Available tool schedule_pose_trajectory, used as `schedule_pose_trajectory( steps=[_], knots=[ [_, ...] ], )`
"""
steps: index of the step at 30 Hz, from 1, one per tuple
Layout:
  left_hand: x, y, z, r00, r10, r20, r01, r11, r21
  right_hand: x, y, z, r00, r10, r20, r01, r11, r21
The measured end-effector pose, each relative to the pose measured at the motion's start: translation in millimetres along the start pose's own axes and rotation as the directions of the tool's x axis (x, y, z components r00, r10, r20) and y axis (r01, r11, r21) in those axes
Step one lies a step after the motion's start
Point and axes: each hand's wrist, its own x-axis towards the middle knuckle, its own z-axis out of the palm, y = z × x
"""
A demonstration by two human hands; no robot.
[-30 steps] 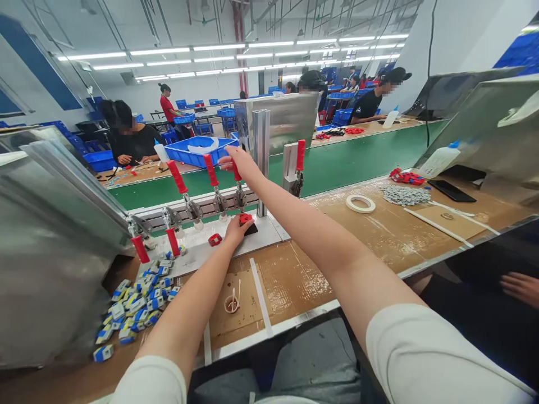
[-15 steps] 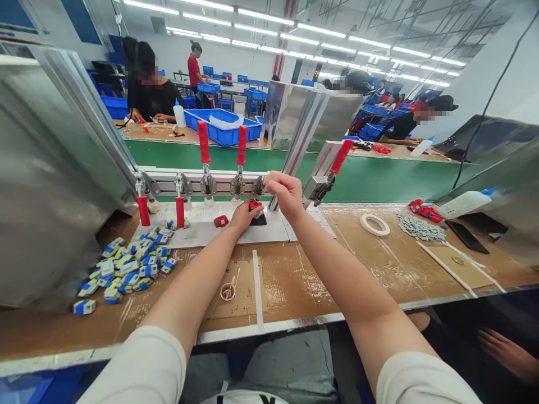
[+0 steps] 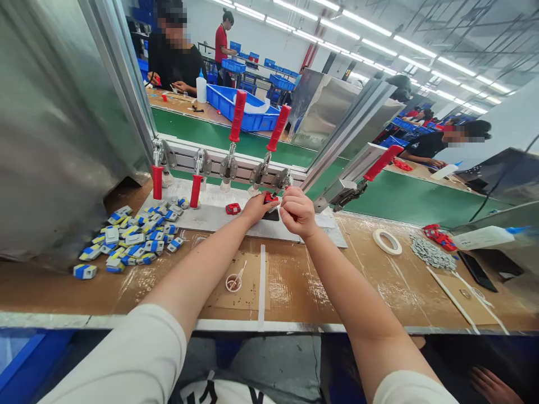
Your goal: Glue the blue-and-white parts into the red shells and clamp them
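My left hand (image 3: pixel 255 209) reaches to a small red plastic part (image 3: pixel 270 197) on the light base plate (image 3: pixel 202 216), its fingers closed on the part beneath a toggle clamp (image 3: pixel 281 178). A dark flat pad (image 3: pixel 273 215) shows under that part. Just to the right, my right hand (image 3: pixel 298 212) is in a fist around this clamp's handle, which is almost wholly covered by the fingers. Another small red part (image 3: pixel 233 209) lies on the plate, left of my left hand. Clamps with red handles (image 3: pixel 238 115) line the metal rail (image 3: pixel 214 163) behind.
Blue, yellow and grey small blocks (image 3: pixel 135 238) are heaped at left. A small cup (image 3: pixel 233 283) with a swab stands in front. At right lie a tape roll (image 3: pixel 387 242), grey pieces (image 3: pixel 432 253), red parts (image 3: pixel 439 237) and a white bottle (image 3: pixel 484 238). Co-workers sit opposite.
My right fist has come down and nearer to the plate beside the clamp. My left hand stays at the red part. The whole view has tilted and shifted.
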Motion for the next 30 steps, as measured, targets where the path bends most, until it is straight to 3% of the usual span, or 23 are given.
schedule_pose_trajectory(
  steps=[7,12,17,20,24,27,29,30],
  knots=[
    [0,-2,0.4,1.000,0.023,0.008,-0.023,1.000,0.014,-24,23,14,0.988,-0.073,0.134,0.091,0.986,-0.138],
    [1,-2,0.6,0.999,0.037,0.017,-0.037,0.999,-0.006,-37,42,23,0.963,-0.059,0.264,0.121,0.967,-0.222],
    [-8,7,-3.1,0.996,0.074,0.043,-0.077,0.994,0.076,-41,48,21,0.906,-0.054,0.421,0.168,0.957,-0.238],
    [-31,11,-20.5,0.993,0.095,0.068,-0.104,0.983,0.153,-36,46,19,0.867,-0.055,0.496,0.207,0.944,-0.256],
    [-71,8,-60.9,0.996,0.088,0.018,-0.089,0.929,0.360,-27,22,18,0.886,0.037,0.463,0.090,0.964,-0.251],
    [-89,2,-85.2,0.998,0.036,-0.047,-0.011,0.889,0.458,-33,-17,24,0.950,0.154,0.272,-0.091,0.969,-0.231],
    [-96,-1,-92.1,0.998,0.006,-0.061,0.023,0.887,0.461,-44,-47,34,0.944,0.224,0.242,-0.190,0.969,-0.156],
    [-99,-1,-92.9,0.998,0.004,-0.056,0.022,0.892,0.452,-50,-62,39,0.922,0.248,0.298,-0.227,0.968,-0.104]
  ],
)
